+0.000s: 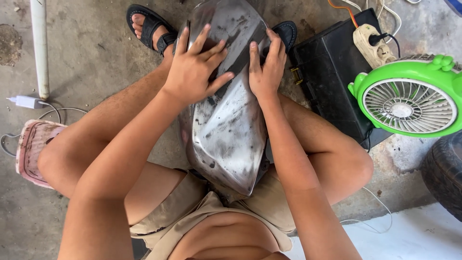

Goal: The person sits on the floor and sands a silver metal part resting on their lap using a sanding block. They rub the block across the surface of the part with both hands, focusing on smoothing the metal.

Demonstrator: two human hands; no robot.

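A bare grey metal tank shell [226, 130], scuffed and streaked dark, rests between my knees and runs from my lap toward my sandalled feet. My left hand [195, 67] lies flat on its upper left side, fingers spread. My right hand [264, 67] presses on the upper right side next to it, fingers together and pointing away from me. Both palms touch the metal; neither hand holds a tool that I can see.
A black case [332, 82] lies to the right, carrying a beige power strip [373, 43] and a green fan [409, 98]. A tyre [445, 168] sits at the right edge. At the left are a white pipe [40, 48], a white charger [26, 101] and a worn pink board [31, 149].
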